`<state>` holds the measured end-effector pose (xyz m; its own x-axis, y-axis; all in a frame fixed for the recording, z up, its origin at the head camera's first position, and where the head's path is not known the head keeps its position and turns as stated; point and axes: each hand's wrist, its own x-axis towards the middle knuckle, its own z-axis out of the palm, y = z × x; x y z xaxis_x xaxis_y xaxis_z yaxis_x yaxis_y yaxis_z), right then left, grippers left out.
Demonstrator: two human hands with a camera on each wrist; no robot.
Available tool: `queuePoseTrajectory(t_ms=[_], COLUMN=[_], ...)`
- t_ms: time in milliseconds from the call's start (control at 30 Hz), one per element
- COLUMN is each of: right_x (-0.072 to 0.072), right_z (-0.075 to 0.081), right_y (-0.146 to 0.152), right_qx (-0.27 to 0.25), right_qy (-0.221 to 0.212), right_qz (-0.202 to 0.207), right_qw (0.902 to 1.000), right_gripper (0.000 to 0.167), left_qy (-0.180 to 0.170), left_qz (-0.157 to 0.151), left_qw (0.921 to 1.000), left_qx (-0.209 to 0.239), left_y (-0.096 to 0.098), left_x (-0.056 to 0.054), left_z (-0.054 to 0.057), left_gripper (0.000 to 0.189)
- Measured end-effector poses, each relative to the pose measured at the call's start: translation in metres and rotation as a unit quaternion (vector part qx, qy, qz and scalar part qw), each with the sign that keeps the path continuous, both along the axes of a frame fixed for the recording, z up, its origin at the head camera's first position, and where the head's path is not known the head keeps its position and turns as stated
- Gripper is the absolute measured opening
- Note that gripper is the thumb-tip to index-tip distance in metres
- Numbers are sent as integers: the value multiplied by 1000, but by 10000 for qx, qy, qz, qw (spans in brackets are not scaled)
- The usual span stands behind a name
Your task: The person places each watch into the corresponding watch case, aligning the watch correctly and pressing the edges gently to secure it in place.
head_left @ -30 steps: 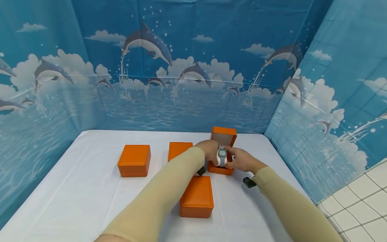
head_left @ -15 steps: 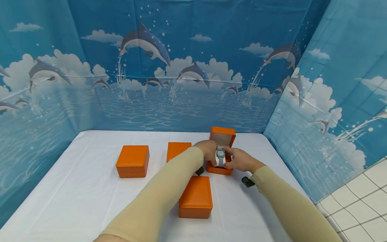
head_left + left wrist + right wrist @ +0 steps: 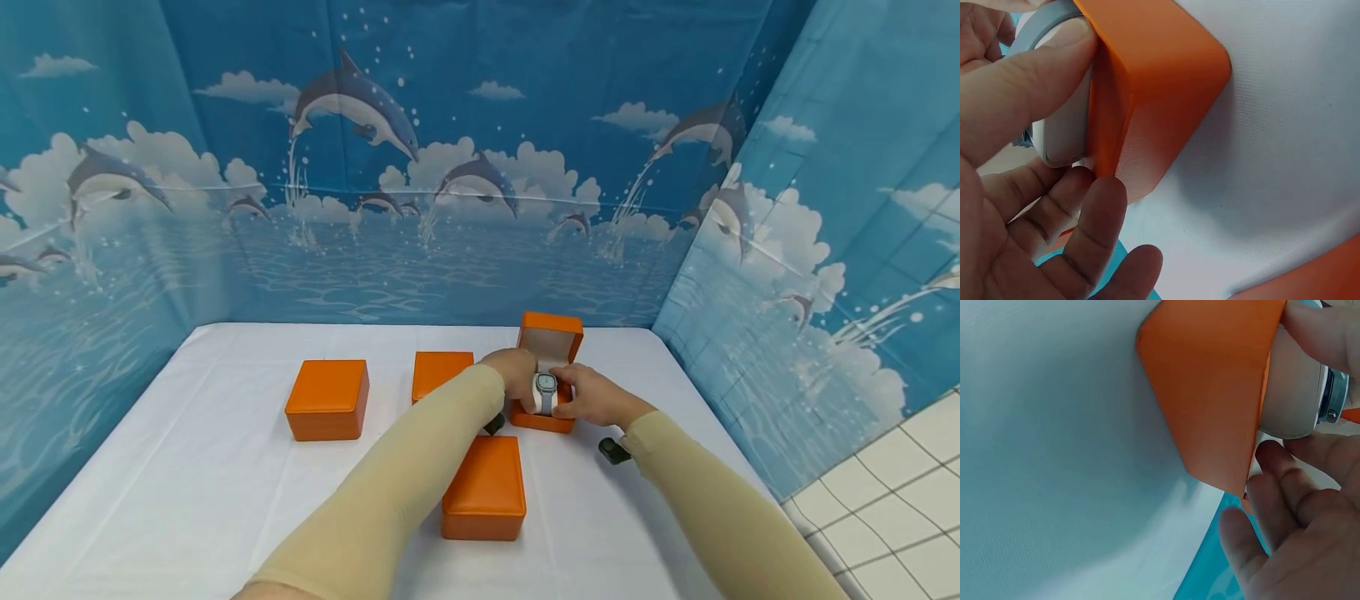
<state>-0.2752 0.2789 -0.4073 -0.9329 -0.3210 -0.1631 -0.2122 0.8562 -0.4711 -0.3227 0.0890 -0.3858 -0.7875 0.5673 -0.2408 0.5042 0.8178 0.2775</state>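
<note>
In the head view a wristwatch [image 3: 546, 383] with a grey strap is wrapped round a white cushion [image 3: 1290, 394]. The cushion sits partly inside an open orange watch box [image 3: 542, 422], its lid raised at the back. My left hand [image 3: 514, 375] pinches the cushion from the left, thumb on the strap and cushion edge, other fingers bent near the box wall. From the right, my right hand [image 3: 600, 397] pinches the same cushion between thumb and forefinger, its remaining fingers beside the orange wall. The cushion's lower part is hidden in the box.
Three closed orange boxes stand on the white-covered table [image 3: 187, 483]: one at left [image 3: 327, 396], a back box [image 3: 441, 372] partly behind my left sleeve, and a front box [image 3: 485, 487] beneath that forearm. A dolphin-print curtain [image 3: 480, 250] borders the table's back and sides.
The head view has shifted slightly, so everything appears a little further left. Both hands stay on the cushion in the box, with almost no visible movement.
</note>
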Motion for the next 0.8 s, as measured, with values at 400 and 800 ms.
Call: queuePoseTrajectory(t_ms=[400, 800], right_x=[0, 1], right_z=[-1, -3], right_y=[4, 2], right_qx=[273, 326], right_qy=[-145, -51], right_qz=[-39, -95], right_qw=[9995, 9994], right_gripper=[80, 77], left_qy=[-45, -167], left_qz=[60, 53], left_qw=[10000, 9997], left_qx=[55, 194], left_y=[-1, -6], left_x=[2, 7], left_z=[-1, 5], left_gripper=[46, 50])
